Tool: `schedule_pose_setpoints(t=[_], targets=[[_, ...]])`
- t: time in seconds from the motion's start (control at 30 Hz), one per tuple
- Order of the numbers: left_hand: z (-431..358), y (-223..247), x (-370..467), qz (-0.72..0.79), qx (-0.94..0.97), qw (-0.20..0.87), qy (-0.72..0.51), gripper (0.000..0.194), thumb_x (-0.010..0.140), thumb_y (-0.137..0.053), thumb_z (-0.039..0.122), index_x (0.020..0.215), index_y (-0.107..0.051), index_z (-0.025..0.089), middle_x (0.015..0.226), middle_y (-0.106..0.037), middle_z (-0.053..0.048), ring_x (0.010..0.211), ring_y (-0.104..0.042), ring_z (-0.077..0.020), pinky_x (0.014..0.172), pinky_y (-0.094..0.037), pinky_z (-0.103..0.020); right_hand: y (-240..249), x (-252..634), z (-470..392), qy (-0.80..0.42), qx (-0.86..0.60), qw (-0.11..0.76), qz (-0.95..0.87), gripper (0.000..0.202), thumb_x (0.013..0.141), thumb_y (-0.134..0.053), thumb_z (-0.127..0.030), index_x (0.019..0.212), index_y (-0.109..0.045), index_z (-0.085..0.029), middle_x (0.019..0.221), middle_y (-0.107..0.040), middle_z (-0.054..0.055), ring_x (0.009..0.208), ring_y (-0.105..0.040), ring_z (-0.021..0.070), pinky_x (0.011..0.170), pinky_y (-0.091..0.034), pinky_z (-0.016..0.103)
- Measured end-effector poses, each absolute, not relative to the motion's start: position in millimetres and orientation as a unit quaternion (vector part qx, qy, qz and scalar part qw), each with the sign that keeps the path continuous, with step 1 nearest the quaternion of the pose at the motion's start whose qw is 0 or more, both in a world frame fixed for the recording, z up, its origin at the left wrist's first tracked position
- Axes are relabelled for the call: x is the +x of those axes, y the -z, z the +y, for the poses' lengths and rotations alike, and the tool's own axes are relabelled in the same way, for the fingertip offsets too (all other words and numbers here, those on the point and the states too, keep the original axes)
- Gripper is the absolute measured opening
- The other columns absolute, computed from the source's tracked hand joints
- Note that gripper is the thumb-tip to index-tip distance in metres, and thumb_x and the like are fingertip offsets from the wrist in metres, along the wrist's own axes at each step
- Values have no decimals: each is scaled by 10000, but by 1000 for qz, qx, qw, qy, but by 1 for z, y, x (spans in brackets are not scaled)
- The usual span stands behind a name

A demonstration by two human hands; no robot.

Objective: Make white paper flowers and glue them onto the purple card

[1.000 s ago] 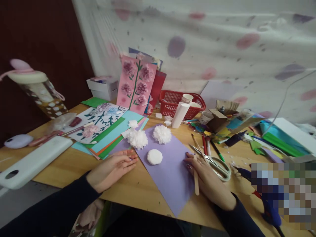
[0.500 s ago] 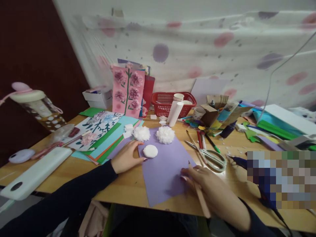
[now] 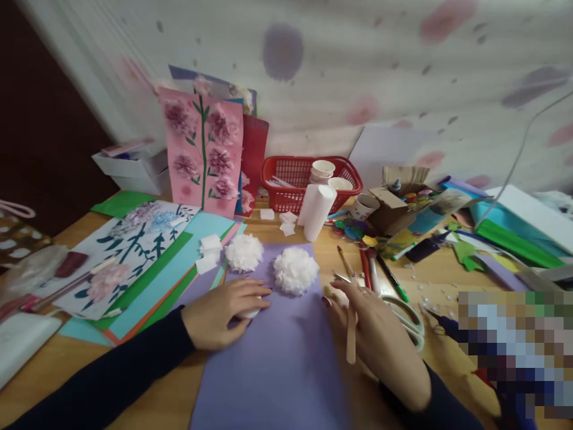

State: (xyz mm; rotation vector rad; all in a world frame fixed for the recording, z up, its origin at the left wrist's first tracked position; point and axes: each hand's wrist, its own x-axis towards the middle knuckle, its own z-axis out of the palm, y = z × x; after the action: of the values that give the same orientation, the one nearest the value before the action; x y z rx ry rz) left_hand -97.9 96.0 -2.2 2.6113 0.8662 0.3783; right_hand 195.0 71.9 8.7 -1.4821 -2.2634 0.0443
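My left hand (image 3: 226, 313) lies over a white round paper piece (image 3: 250, 312), fingers curved around it and covering most of it. This piece rests on a purple sheet of paper (image 3: 268, 370). Between the thumb and fingers of my right hand (image 3: 373, 325) is a wooden pencil (image 3: 351, 340), its blunt end pointing down and its tip hidden. That hand hovers by the sheet's right edge, next to the scissors (image 3: 414, 325). Two fluffy white paper flowers stand at the sheet's far end, the left flower (image 3: 244, 252) and the right flower (image 3: 295, 271).
Behind stand a red basket (image 3: 277, 200), a white paper roll (image 3: 320, 212) and a pink flower picture (image 3: 183, 149). Coloured papers (image 3: 165, 278) and small white paper squares (image 3: 209, 254) lie left. Brushes, a marker (image 3: 396, 280) and a blue glue gun (image 3: 447, 325) lie right.
My left hand has moved onto the white round piece, which was uncovered beside it. My right hand, still holding the pencil, has moved forward toward the scissors. The view has come closer.
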Motion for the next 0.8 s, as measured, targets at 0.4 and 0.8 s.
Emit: schedule_pose_setpoints(t=[0.4,0.8], targets=[[101,13,-106,301,934,42,-188,217,872,-559,251,1056,-575,138,982,-614,-107,905,-535,-224,793,-485,-381,13,178,77,-69,-471,265,-838,137,914,-475,-214,963,-603,-210,1008,-682,103,913,-658,228,739,-564,374],[102,16,-102,281,922,10,-266,247,877,-589,350,976,-622,126,947,-672,-53,885,-577,-192,785,-522,-308,20,183,89,-33,-451,267,-851,152,906,-507,-264,1007,-579,-174,884,-666,93,777,-665,189,663,-536,297]])
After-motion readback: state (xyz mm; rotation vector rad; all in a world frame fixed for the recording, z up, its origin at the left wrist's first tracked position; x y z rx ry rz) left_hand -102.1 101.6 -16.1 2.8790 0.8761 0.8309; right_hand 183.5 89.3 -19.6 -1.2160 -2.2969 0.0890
